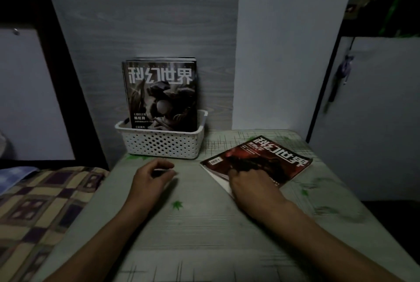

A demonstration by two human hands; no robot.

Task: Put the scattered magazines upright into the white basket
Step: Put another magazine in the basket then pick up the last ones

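A white perforated basket [163,144] stands at the back of the table against the wall. Several dark-covered magazines [160,95] stand upright in it, leaning back on the wall. A red-covered magazine [270,156] lies flat on the table to the right of the basket. My right hand [248,180] rests on its near corner, fingers down on the cover. My left hand [152,174] hovers just in front of the basket, fingers loosely curled and holding nothing.
The table [204,225] has a pale cloth with green leaf prints. A checked bedspread [38,202] lies at the left beside a dark bed frame [66,72]. White cabinet doors [375,111] stand at the right.
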